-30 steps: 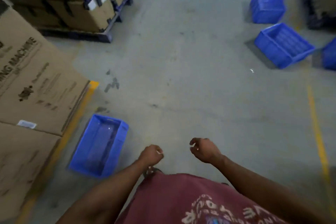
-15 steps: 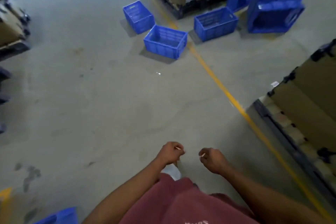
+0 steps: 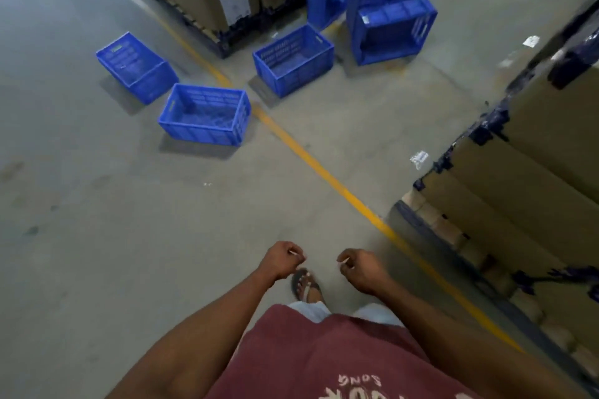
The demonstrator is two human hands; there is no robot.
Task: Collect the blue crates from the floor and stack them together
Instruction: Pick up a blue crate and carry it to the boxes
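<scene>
Concrete floor [image 3: 97, 253] holds three upright blue crates [image 3: 205, 115].

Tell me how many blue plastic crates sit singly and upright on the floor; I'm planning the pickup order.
3: the far-left blue plastic crate, the nearest crate left of the yellow floor line, and the crate beyond the line. The blue pile behind holds more, which I cannot count.

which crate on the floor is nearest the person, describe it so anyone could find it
Follow the yellow floor line away from the person. Just left of it stands the nearest blue crate, upright, open side up, apart from the rest and closest to the camera.
</scene>
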